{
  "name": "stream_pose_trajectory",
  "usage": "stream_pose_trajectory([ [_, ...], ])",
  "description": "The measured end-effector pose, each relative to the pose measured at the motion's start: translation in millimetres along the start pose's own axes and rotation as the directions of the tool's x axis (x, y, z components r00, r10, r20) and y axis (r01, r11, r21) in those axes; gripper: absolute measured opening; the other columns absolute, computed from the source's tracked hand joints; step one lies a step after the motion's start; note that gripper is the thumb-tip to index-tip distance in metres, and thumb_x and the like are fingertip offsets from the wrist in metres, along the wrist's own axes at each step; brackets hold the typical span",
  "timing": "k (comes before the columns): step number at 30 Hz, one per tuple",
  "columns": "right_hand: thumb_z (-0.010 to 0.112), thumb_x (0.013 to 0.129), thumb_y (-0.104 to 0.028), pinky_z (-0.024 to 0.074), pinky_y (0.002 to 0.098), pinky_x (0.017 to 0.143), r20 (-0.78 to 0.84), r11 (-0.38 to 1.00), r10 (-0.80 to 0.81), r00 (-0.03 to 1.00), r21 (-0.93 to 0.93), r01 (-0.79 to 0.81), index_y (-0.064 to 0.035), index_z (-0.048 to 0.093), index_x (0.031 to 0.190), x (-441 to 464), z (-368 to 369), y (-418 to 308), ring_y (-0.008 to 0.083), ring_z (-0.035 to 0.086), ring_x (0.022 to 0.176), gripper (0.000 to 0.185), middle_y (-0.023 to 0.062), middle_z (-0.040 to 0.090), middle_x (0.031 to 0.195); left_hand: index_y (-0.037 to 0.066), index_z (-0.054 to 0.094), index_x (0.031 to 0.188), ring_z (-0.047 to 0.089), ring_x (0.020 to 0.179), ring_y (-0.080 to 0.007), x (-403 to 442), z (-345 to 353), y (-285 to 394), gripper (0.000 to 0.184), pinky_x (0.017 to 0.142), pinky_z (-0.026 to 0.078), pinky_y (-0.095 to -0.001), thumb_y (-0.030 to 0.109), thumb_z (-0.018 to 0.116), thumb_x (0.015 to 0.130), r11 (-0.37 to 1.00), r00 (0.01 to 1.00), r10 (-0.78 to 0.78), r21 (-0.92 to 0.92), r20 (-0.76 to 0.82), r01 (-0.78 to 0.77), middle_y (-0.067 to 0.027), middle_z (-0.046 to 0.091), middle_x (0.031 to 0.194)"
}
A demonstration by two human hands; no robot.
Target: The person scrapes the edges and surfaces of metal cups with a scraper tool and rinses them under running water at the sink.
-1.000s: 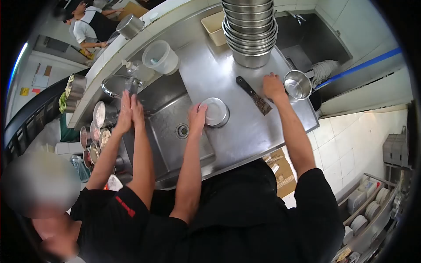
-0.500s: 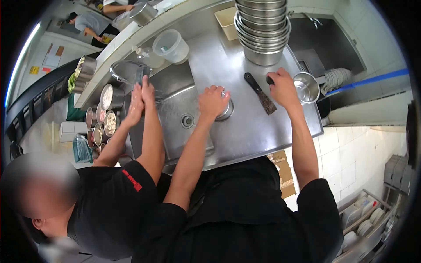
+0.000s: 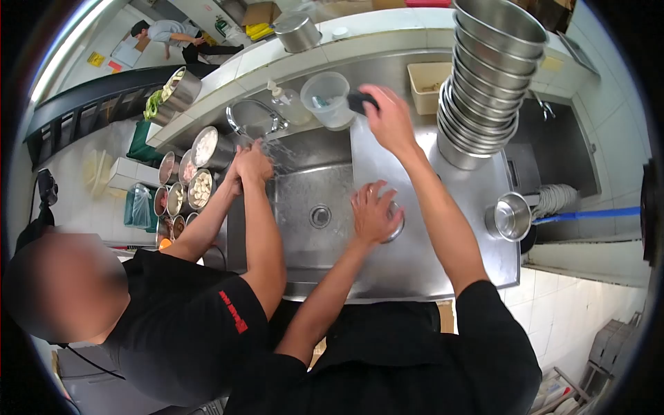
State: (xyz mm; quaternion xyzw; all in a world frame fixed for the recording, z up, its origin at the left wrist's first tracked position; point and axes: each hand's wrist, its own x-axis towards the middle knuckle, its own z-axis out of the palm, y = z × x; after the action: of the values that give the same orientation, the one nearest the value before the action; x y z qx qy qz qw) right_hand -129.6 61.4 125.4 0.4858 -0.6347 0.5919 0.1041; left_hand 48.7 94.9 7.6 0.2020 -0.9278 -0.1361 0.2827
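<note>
My left hand (image 3: 375, 213) has its fingers spread and slightly blurred. It lies over the left side of a small round metal piece (image 3: 395, 225) on the steel counter, hiding most of it; I cannot tell how firmly they touch. My right hand (image 3: 389, 121) is raised near the translucent plastic tub (image 3: 325, 100), its fingers closed around a black object (image 3: 361, 104) whose kind I cannot make out. The scraper does not show; my right forearm covers that part of the counter (image 3: 415, 266). A steel pot (image 3: 512, 216) stands at the counter's right side.
Left of me a co-worker's hands (image 3: 250, 166) are under the running faucet (image 3: 259, 117) above the sink (image 3: 297, 235). Tall stacked steel bowls (image 3: 484, 90) stand at the back right beside a cream bin (image 3: 423, 86). Food-filled metal containers (image 3: 200, 190) line the left side.
My right hand has moved up and left with the black object, toward the plastic tub. My left hand's fingers have spread. The view has shifted, and the scraper is out of sight.
</note>
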Motion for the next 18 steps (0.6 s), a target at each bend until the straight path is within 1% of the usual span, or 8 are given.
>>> stream_pose_trajectory([
  [3,0.059,0.08,-0.003,0.048,0.0437,0.088,0.146,0.998,-0.039,0.989,-0.047,0.046,-0.0034,0.06,0.109,66,70,31,0.0379,0.059,0.1,0.029,0.0183,0.063,0.109,0.014,0.066,0.101,0.046,0.116,-0.0326,-2,-7,3,0.039,0.092,0.035,-0.052,0.035,0.074,0.07,0.998,1.0,0.03,-0.049,0.01,-0.029,-0.0065,0.053,0.124],
  [6,0.059,0.079,-0.001,0.0511,0.0459,0.086,0.416,0.964,0.072,0.906,-0.261,0.043,-0.005,0.065,0.106,98,133,67,0.0378,0.062,0.098,0.028,0.0186,0.065,0.104,0.013,0.065,0.106,0.046,0.117,-0.0313,-1,-2,2,0.042,0.092,0.035,-0.0529,0.034,0.073,0.071,1.0,0.994,-0.004,0.008,0.11,0.003,-0.0073,0.054,0.121],
  [8,0.061,0.079,-0.003,0.0523,0.0451,0.087,0.708,0.842,0.359,0.608,-0.527,0.117,-0.0081,0.07,0.104,102,165,90,0.0365,0.064,0.103,0.027,0.0199,0.066,0.111,0.012,0.065,0.1,0.049,0.116,-0.0276,-1,0,1,0.036,0.092,0.036,-0.0578,0.036,0.072,0.073,0.994,0.966,-0.043,0.111,0.253,0.015,-0.0075,0.057,0.118],
  [9,0.061,0.079,-0.003,0.0523,0.0451,0.087,0.713,0.843,0.358,0.603,-0.525,0.12,-0.0081,0.07,0.104,102,175,97,0.0365,0.064,0.103,0.027,0.0199,0.066,0.111,0.012,0.065,0.1,0.049,0.116,-0.0276,0,1,1,0.036,0.092,0.036,-0.0578,0.036,0.072,0.073,0.994,0.966,-0.05,0.111,0.253,0.022,-0.0075,0.057,0.118],
  [11,0.059,0.083,-0.007,0.0525,0.0425,0.089,0.795,0.776,0.534,0.287,-0.596,0.208,-0.0108,0.072,0.106,95,192,114,0.0343,0.063,0.108,0.027,0.0186,0.064,0.118,0.011,0.065,0.097,0.053,0.111,-0.0254,1,1,0,0.034,0.092,0.039,-0.054,0.036,0.071,0.074,0.994,0.962,-0.085,0.09,0.259,0.064,-0.0062,0.06,0.109],
  [15,0.061,0.083,-0.01,0.0519,0.0405,0.091,0.73,0.727,0.64,0.239,-0.676,0.121,-0.0102,0.07,0.113,89,210,144,0.0321,0.063,0.11,0.031,0.014,0.064,0.121,0.01,0.064,0.095,0.056,0.103,-0.0255,5,-3,0,0.033,0.089,0.042,-0.05,0.034,0.071,0.075,0.997,0.971,-0.058,0.06,0.23,0.046,-0.006,0.059,0.103],
  [17,0.068,0.076,-0.009,0.0551,0.0418,0.084,0.777,0.765,0.498,0.384,-0.603,0.226,-0.0081,0.071,0.107,83,215,162,0.034,0.065,0.104,0.032,0.0144,0.066,0.117,0.01,0.064,0.094,0.057,0.099,-0.0255,9,-3,-1,0.032,0.085,0.044,-0.0478,0.033,0.071,0.075,0.996,0.962,-0.083,0.038,0.261,0.076,-0.0054,0.059,0.098],
  [18,0.068,0.076,-0.009,0.0551,0.0418,0.084,0.781,0.767,0.495,0.38,-0.598,0.23,-0.0081,0.071,0.107,87,222,165,0.034,0.065,0.104,0.032,0.0144,0.066,0.117,0.01,0.064,0.094,0.057,0.099,-0.0255,13,-2,-2,0.032,0.085,0.044,-0.0478,0.033,0.071,0.075,0.996,0.962,-0.09,0.039,0.259,0.083,-0.0054,0.059,0.098],
])
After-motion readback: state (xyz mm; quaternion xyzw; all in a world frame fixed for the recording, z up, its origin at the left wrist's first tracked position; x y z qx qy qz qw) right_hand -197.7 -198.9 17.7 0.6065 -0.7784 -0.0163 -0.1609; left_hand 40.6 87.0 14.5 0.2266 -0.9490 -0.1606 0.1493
